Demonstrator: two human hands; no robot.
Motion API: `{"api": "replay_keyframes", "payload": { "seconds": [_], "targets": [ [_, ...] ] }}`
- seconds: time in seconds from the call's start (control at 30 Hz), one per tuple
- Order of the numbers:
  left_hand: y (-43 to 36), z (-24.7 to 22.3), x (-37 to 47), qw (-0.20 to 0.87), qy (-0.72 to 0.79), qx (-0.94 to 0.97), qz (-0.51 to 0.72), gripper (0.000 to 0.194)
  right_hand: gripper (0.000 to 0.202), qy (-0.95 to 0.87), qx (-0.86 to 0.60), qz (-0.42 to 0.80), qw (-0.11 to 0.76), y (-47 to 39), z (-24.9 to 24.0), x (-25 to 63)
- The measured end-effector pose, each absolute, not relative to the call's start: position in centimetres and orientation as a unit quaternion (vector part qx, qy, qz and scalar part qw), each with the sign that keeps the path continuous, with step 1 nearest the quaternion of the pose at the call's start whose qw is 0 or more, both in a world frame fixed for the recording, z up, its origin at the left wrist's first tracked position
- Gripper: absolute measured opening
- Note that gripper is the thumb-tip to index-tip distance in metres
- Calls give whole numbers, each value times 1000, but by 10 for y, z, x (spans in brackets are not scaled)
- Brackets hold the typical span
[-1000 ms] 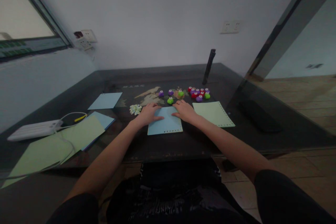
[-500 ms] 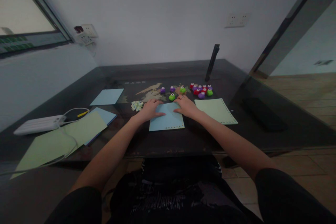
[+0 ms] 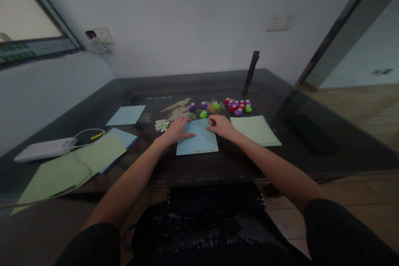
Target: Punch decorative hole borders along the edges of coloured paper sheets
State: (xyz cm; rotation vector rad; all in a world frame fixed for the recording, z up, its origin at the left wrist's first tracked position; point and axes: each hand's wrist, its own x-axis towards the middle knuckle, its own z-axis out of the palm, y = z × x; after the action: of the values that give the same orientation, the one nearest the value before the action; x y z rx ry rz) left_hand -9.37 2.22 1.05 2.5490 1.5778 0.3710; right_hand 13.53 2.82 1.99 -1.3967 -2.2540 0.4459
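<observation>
A light blue sheet of paper (image 3: 197, 141) with punched holes along its edges lies on the dark table (image 3: 218, 166) in front of me. My left hand (image 3: 177, 129) rests flat on its left upper part, fingers spread. My right hand (image 3: 220, 125) pinches the sheet's upper right corner, lifting it slightly. Just beyond the hands sit small purple and green punches (image 3: 203, 114), with a cluster of red, purple and green ones (image 3: 237, 107) to the right. A little heap of pale paper cut-outs (image 3: 162, 124) lies left of my left hand.
A green perforated sheet (image 3: 255, 130) lies right of the blue one. At the left are green sheets (image 3: 75, 166), blue sheets (image 3: 125, 115), and a white power strip (image 3: 43, 149) with cables. A black upright rod (image 3: 251, 72) stands at the back; a dark flat object (image 3: 311, 133) lies at the right.
My right hand's fingers have curled onto the blue sheet's upper right corner and raised it a little. My left hand stays flat. The view shifted slightly.
</observation>
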Motion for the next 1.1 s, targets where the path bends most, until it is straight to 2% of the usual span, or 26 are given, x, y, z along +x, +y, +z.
{"api": "replay_keyframes", "payload": {
  "seconds": [0.2, 0.33, 0.4, 0.47, 0.6, 0.7, 0.87, 1.1],
  "targets": [
    [23, 10, -95, 63, 508, 843, 167, 60, 20, -786, -501, 270, 241, 29, 18, 139],
    [29, 11, -97, 78, 524, 801, 279, 49, 14, -737, -471, 396, 279, 31, 21, 143],
    [34, 11, -97, 113, 539, 761, 343, 46, 8, -707, -460, 444, 302, 33, 24, 146],
    [38, 9, -97, 192, 546, 713, 396, 43, 6, -675, -456, 476, 332, 36, 27, 151],
    [38, 8, -95, 378, 514, 628, 446, 38, 7, -622, -468, 485, 398, 41, 36, 161],
    [32, 10, -93, 443, 494, 617, 422, 32, 6, -599, -474, 477, 435, 43, 41, 166],
    [26, 11, -91, 465, 484, 637, 379, 28, 12, -596, -478, 454, 458, 45, 43, 172],
    [29, 9, -91, 438, 489, 628, 418, 29, 22, -606, -450, 486, 440, 48, 37, 175]
  ]
}}
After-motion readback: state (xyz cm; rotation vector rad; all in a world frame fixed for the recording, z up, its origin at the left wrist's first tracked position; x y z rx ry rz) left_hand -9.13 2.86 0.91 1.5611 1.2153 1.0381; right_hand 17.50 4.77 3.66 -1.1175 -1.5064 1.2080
